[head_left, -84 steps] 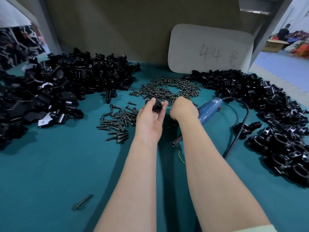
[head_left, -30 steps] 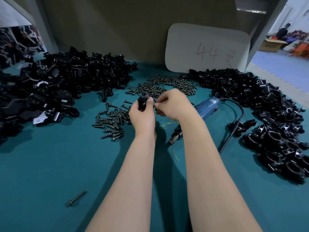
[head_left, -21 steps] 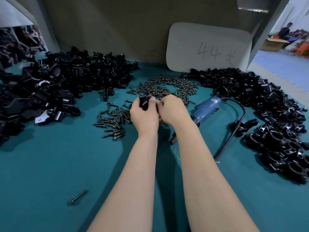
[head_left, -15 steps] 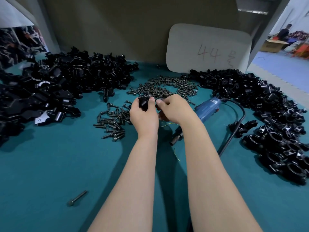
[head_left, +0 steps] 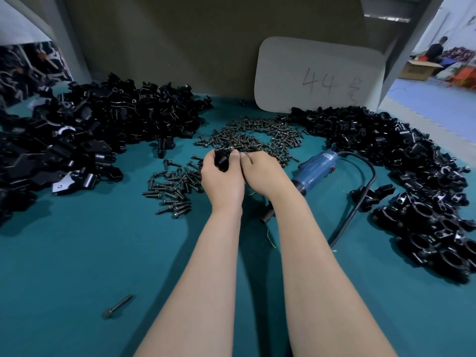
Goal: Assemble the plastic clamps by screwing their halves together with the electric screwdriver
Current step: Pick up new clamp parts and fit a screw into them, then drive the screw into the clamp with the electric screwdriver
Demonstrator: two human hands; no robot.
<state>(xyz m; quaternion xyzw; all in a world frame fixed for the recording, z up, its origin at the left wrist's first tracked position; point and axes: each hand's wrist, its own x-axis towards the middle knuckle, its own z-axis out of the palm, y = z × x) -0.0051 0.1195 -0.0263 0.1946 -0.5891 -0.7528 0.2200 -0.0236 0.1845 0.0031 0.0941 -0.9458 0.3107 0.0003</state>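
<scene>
My left hand (head_left: 223,180) grips a small black plastic clamp (head_left: 222,158) above the teal table (head_left: 77,253), thumb on its right side. My right hand (head_left: 265,176) sits right beside it, fingertips pinching a thin dark screw (head_left: 249,158) near the clamp. The blue electric screwdriver (head_left: 315,170) lies on the table just right of my right wrist, its tip (head_left: 266,217) partly hidden behind my forearm. Its black cord (head_left: 360,191) loops off to the right.
Heaps of black clamp parts lie at the left (head_left: 85,135) and right (head_left: 412,181). Loose screws are piled behind my hands (head_left: 257,136) and left of them (head_left: 172,186). One long bolt (head_left: 117,306) lies near the front. A white board (head_left: 319,76) leans on the back wall.
My right hand left the screw pile and came to the clamp in my left hand. Over the last second both hands have stayed close together, with only small finger movements.
</scene>
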